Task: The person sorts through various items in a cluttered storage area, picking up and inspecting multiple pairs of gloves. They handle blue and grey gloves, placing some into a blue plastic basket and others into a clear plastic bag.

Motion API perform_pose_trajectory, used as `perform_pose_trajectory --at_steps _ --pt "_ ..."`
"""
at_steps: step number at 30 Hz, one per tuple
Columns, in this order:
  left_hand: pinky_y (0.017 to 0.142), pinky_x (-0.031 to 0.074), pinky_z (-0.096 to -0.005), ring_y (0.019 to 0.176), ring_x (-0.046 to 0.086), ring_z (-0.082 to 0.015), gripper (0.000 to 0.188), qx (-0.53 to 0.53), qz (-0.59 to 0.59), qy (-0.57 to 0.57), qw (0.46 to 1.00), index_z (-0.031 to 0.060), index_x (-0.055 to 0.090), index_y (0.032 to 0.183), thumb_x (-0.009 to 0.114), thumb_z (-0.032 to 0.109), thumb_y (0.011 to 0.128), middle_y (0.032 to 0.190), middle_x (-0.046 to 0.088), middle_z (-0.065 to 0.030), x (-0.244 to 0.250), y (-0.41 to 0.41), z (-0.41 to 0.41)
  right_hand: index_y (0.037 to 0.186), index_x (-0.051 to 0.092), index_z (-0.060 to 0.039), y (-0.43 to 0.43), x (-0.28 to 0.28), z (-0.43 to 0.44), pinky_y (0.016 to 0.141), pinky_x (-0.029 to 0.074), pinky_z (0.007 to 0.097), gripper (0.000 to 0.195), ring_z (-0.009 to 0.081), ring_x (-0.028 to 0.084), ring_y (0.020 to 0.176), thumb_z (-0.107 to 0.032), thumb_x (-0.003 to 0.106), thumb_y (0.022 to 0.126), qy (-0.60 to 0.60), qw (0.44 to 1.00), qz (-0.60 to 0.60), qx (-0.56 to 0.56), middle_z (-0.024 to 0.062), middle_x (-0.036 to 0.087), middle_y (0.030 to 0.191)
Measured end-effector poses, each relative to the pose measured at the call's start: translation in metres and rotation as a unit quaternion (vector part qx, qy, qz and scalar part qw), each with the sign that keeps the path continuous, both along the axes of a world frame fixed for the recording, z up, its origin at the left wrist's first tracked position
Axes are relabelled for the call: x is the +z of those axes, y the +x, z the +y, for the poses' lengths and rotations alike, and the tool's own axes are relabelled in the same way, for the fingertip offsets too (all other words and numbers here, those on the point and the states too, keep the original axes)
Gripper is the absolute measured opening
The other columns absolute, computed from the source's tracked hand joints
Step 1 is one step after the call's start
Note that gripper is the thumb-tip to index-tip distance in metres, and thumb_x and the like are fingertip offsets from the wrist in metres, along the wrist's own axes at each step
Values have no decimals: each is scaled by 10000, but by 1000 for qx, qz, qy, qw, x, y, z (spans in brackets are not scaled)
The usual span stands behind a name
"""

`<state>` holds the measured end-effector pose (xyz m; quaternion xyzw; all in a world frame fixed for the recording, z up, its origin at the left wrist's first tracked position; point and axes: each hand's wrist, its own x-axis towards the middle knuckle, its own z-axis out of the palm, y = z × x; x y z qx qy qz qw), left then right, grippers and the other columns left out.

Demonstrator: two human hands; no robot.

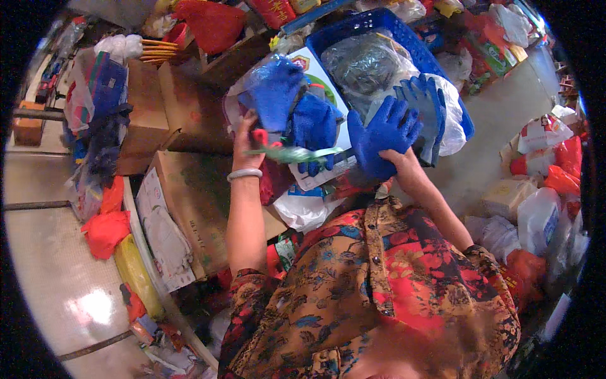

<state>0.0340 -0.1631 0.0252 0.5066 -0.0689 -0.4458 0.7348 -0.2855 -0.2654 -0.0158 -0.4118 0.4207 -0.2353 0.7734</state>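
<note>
My left hand [245,142], with a pale bangle at the wrist, grips a blurred blue work glove [274,97]. A green plastic strip [303,154] and small red pieces lie beside those fingers. More blue gloves [313,121] hang or lie just to the right of it. My right hand [401,163] holds a single blue glove [384,130] by its cuff, thumb on top and the other fingers hidden; the glove's fingers spread upward. Behind it, grey-and-blue gloves [426,113] rest over the edge of a blue plastic basket [454,90].
Clear plastic bags [362,61] fill the basket. Cardboard boxes [194,208] stand at the left, near a bundle of sticks with white tops [142,49]. Bagged goods [537,222] line the right side. A white plastic bag [305,208] lies close to my body.
</note>
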Motion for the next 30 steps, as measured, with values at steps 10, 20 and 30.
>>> perform_pose_trajectory --at_steps 10,20,30 --pt "936 461 -367 1045 603 -251 367 -86 -46 -154 983 21 576 1152 498 224 857 1181 613 -112 10 16 -5 1263 487 10 16 5 -34 942 453 363 469 226 586 1023 -76 594 815 -12 994 -90 57 112 609 1126" --pt "999 390 -449 1178 487 -410 423 -311 -774 21 551 -15 626 1029 677 225 685 1272 516 -238 47 -136 -56 1370 401 -45 32 17 -24 973 415 346 651 181 521 1107 -376 661 874 -24 979 -169 110 63 542 1245" --pt "947 436 -360 1102 561 -235 526 -156 -266 -57 950 12 433 1332 645 135 866 1280 519 -128 2 -128 -48 1232 552 -10 13 43 -38 957 425 332 422 172 552 1063 -130 651 839 -42 990 -128 38 82 620 1142"
